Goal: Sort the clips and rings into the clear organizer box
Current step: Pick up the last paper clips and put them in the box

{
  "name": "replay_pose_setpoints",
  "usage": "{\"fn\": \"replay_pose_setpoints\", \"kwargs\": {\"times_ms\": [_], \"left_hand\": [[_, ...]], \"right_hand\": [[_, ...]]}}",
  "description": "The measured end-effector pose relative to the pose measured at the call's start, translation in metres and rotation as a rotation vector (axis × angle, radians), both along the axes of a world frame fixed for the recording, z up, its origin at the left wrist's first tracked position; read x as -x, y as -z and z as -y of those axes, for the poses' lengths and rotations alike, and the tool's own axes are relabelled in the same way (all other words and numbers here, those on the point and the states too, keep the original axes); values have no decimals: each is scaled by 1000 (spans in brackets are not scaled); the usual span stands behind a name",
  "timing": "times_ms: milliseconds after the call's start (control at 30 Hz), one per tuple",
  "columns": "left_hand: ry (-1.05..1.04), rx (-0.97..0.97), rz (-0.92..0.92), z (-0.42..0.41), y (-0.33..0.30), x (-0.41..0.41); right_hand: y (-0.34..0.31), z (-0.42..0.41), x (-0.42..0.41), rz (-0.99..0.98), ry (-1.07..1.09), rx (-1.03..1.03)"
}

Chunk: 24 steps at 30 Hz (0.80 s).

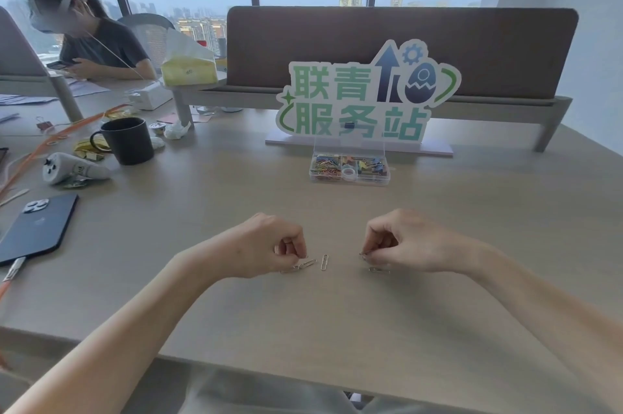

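The clear organizer box (pixel 350 181) stands open at the middle of the desk, its lid raised, with coloured clips and a white ring inside. Several silver paper clips lie near the front. One paper clip (pixel 324 262) lies free between my hands. My left hand (pixel 269 246) has its fingertips pinched on a paper clip (pixel 306 264) that rests on the desk. My right hand (pixel 401 240) pinches a paper clip (pixel 363 253) held just above the desk. Another paper clip (pixel 378 269) lies under my right hand.
A green and white sign (pixel 357 100) stands behind the box. A black mug (pixel 126 140), a dark phone (pixel 35 228), a white tube (pixel 72 169) and wrappers sit at the left. Another person sits at the far left desk behind a partition.
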<state>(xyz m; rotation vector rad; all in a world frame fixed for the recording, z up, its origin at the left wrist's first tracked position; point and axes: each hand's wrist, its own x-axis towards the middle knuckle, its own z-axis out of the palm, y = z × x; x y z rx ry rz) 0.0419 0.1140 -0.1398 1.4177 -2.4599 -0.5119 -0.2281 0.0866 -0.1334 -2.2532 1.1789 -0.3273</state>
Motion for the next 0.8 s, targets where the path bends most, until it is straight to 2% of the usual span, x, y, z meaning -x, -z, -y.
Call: {"fn": "replay_pose_setpoints", "kwargs": {"times_ms": [133, 300, 567, 800], "left_hand": [[-24, 76, -68, 30, -9, -3], [-85, 164, -139, 81, -14, 1], [-147, 246, -240, 174, -9, 13], [-60, 208, -204, 222, 5, 9]], "right_hand": [[-9, 20, -1, 189, 91, -49], [-13, 76, -8, 309, 236, 60], [-11, 180, -47, 234, 272, 135], [-5, 232, -62, 77, 279, 179]]}}
